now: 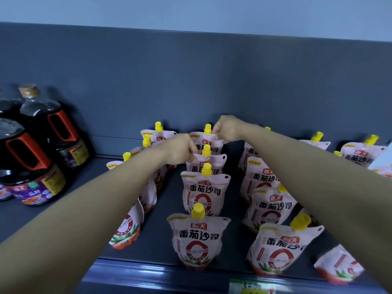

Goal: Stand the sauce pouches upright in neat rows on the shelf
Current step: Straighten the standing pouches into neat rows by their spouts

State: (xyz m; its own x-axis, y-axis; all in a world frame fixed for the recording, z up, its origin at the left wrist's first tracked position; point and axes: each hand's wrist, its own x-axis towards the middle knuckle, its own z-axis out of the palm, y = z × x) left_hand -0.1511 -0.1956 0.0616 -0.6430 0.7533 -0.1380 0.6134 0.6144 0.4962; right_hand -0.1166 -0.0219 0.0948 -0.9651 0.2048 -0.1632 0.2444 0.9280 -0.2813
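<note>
My left hand pinches the top edge of the second-from-back pouch in the middle row, while my right hand pinches the shoulder of the rearmost pouch near the shelf's back panel. The pouches stand close, so I judge a tug could topple one onto the next, and my forearms could brush the side rows. Labels read 海天 and 番茄沙司; the dark bottles also show 海天.
</note>
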